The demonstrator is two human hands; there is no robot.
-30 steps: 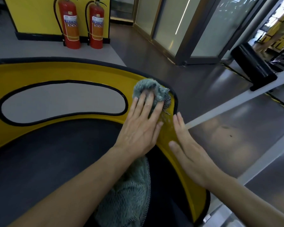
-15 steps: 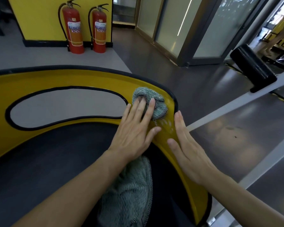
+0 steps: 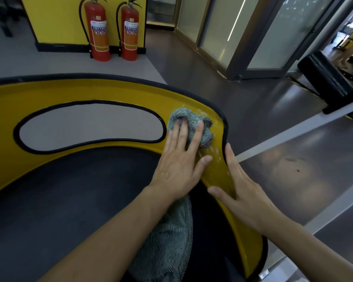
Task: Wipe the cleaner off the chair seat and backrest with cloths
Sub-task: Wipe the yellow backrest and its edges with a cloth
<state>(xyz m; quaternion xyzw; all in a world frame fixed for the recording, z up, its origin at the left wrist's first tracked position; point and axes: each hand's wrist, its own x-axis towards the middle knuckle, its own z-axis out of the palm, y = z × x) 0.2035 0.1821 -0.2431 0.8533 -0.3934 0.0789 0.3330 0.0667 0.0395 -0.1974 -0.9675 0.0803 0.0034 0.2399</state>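
A soft grey-green knitted cloth (image 3: 194, 121) is pressed in a bunch against the glossy yellow curved backrest (image 3: 110, 92), near its black-edged right corner, by the left hand (image 3: 179, 169), whose fingers (image 3: 199, 129) lie straight over it, curled round nothing. The right hand (image 3: 240, 190) is laid flat, fingers extended, on the backrest's rim just beside. White cleaner flecks (image 3: 217, 154) are seen between the hands. The cloth is judged light and limp; flat pressure on the bunch should suit the slick surface better than a pinch.
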